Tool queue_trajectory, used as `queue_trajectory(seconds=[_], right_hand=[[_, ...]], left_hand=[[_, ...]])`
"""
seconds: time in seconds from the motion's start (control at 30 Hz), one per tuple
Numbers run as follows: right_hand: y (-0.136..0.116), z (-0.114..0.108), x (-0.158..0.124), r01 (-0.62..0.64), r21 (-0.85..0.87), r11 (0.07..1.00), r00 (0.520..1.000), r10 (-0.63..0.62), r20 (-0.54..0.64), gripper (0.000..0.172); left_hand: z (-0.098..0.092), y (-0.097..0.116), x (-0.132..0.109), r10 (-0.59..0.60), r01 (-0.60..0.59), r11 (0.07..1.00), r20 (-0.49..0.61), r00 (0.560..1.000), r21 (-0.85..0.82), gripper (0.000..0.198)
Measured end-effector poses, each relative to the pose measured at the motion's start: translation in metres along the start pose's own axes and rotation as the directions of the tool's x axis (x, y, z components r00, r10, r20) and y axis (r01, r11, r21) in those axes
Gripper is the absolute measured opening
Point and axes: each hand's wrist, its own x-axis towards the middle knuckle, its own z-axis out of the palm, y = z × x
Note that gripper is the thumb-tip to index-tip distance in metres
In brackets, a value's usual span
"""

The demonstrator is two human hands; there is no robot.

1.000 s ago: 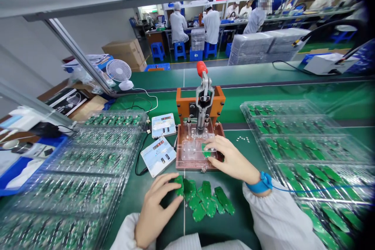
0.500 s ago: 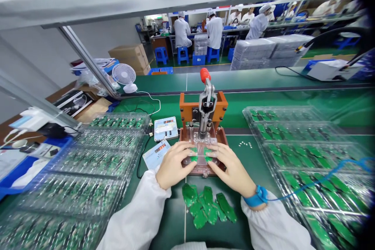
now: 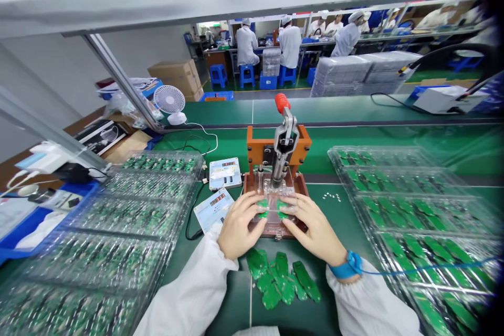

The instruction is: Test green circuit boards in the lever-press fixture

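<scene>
An orange press fixture [image 3: 277,143] with a red-knobbed lever [image 3: 282,102] stands in front of me on the green bench. My left hand [image 3: 237,224] rests on the left side of its clear plate, fingertips pressing a small green circuit board [image 3: 262,205]. My right hand [image 3: 317,226], with a blue wrist strap [image 3: 346,265], mirrors it on the right, fingers on another green board [image 3: 281,206]. Both hands have their fingers extended flat on the boards. A loose pile of green boards [image 3: 281,278] lies just below the fixture, between my wrists.
Clear trays of green boards [image 3: 409,215] fill the right side; stacked clear trays [image 3: 118,231] fill the left. Two small meter boxes [image 3: 224,173] and a cable sit left of the fixture. A small fan [image 3: 169,100] stands behind. Several people in white work at far benches.
My left hand left the loose pile and carried a board up to the fixture. Both hands now press boards onto the plate, shifted slightly since half a second ago.
</scene>
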Motion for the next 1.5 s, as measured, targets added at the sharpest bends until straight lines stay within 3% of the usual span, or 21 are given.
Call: queue_trajectory(seconds=[0.2, 0.3, 0.37, 0.43, 0.5, 0.53, 0.57, 0.67, 0.8, 0.87, 0.9, 0.97, 1.07, 1.17, 1.3, 1.4, 1.5], right_hand=[[-0.003, -0.004, 0.000, -0.010, -0.014, 1.000, 1.000, 0.010, -0.014, 0.020], [-0.010, -0.015, 0.007, -0.076, 0.014, 0.997, 0.983, 0.078, -0.168, 0.021], [-0.020, -0.027, 0.019, -0.147, 0.043, 0.988, 0.922, 0.153, -0.357, 0.019], [-0.034, -0.042, 0.038, -0.172, 0.128, 0.977, 0.811, 0.214, -0.544, 0.015], [-0.048, -0.058, 0.064, -0.101, 0.226, 0.969, 0.711, 0.229, -0.665, 0.012], [-0.053, -0.065, 0.079, -0.039, 0.249, 0.968, 0.697, 0.205, -0.687, 0.014], [-0.056, -0.072, 0.095, 0.019, 0.250, 0.968, 0.710, 0.163, -0.685, 0.017], [-0.052, -0.086, 0.147, 0.091, 0.244, 0.966, 0.807, 0.072, -0.586, 0.030], [-0.031, -0.092, 0.211, -0.068, 0.383, 0.921, 0.945, 0.182, -0.271, 0.059], [-0.032, -0.095, 0.230, -0.103, 0.495, 0.863, 0.966, 0.205, -0.157, 0.066], [-0.038, -0.098, 0.234, -0.063, 0.524, 0.849, 0.969, 0.178, -0.172, 0.064], [-0.060, -0.104, 0.229, 0.084, 0.474, 0.876, 0.947, 0.078, -0.312, 0.049], [-0.103, -0.108, 0.193, 0.236, 0.235, 0.943, 0.870, -0.097, -0.483, 0.030], [-0.130, -0.099, 0.145, 0.275, -0.004, 0.961, 0.828, -0.239, -0.506, 0.038], [-0.134, -0.081, 0.103, 0.291, -0.088, 0.953, 0.837, -0.298, -0.458, 0.050], [-0.130, -0.073, 0.092, 0.290, -0.074, 0.954, 0.854, -0.293, -0.430, 0.051], [-0.123, -0.066, 0.087, 0.334, -0.033, 0.942, 0.836, -0.313, -0.450, 0.051]], left_hand=[[0.004, -0.001, -0.005, -0.002, 0.003, 1.000, -0.037, 0.999, 0.026, 0.014], [0.005, 0.004, -0.008, 0.005, -0.001, 0.999, -0.084, 0.996, 0.054, 0.015], [0.006, 0.010, -0.011, 0.035, -0.024, 0.998, -0.171, 0.985, 0.064, 0.014], [0.007, 0.018, -0.013, 0.058, -0.052, 0.998, -0.244, 0.968, 0.030, 0.014], [0.007, 0.023, -0.016, 0.096, -0.108, 0.993, -0.234, 0.967, -0.037, 0.014], [0.007, 0.026, -0.016, 0.117, -0.134, 0.989, -0.213, 0.970, -0.064, 0.013], [0.007, 0.027, -0.017, 0.137, -0.155, 0.984, -0.195, 0.971, -0.082, 0.011], [0.009, 0.029, -0.019, 0.215, -0.233, 0.969, -0.188, 0.958, -0.081, 0.012], [0.019, 0.028, -0.024, 0.355, -0.359, 0.928, -0.048, 0.933, -0.104, 0.018], [0.028, 0.027, -0.029, 0.375, -0.367, 0.922, 0.049, 0.926, -0.120, 0.021], [0.032, 0.025, -0.031, 0.374, -0.363, 0.924, 0.084, 0.924, -0.123, 0.023], [0.038, 0.023, -0.034, 0.368, -0.353, 0.927, 0.119, 0.922, -0.130, 0.026], [0.043, 0.020, -0.035, 0.364, -0.346, 0.926, 0.121, 0.923, -0.150, 0.026], [0.043, 0.019, -0.035, 0.370, -0.351, 0.926, 0.143, 0.918, -0.143, 0.022], [0.042, 0.019, -0.033, 0.385, -0.368, 0.922, 0.184, 0.904, -0.120, 0.018], [0.045, 0.018, -0.034, 0.396, -0.383, 0.918, 0.201, 0.896, -0.101, 0.019], [0.051, 0.014, -0.036, 0.416, -0.403, 0.909, 0.172, 0.893, -0.103, 0.022]])
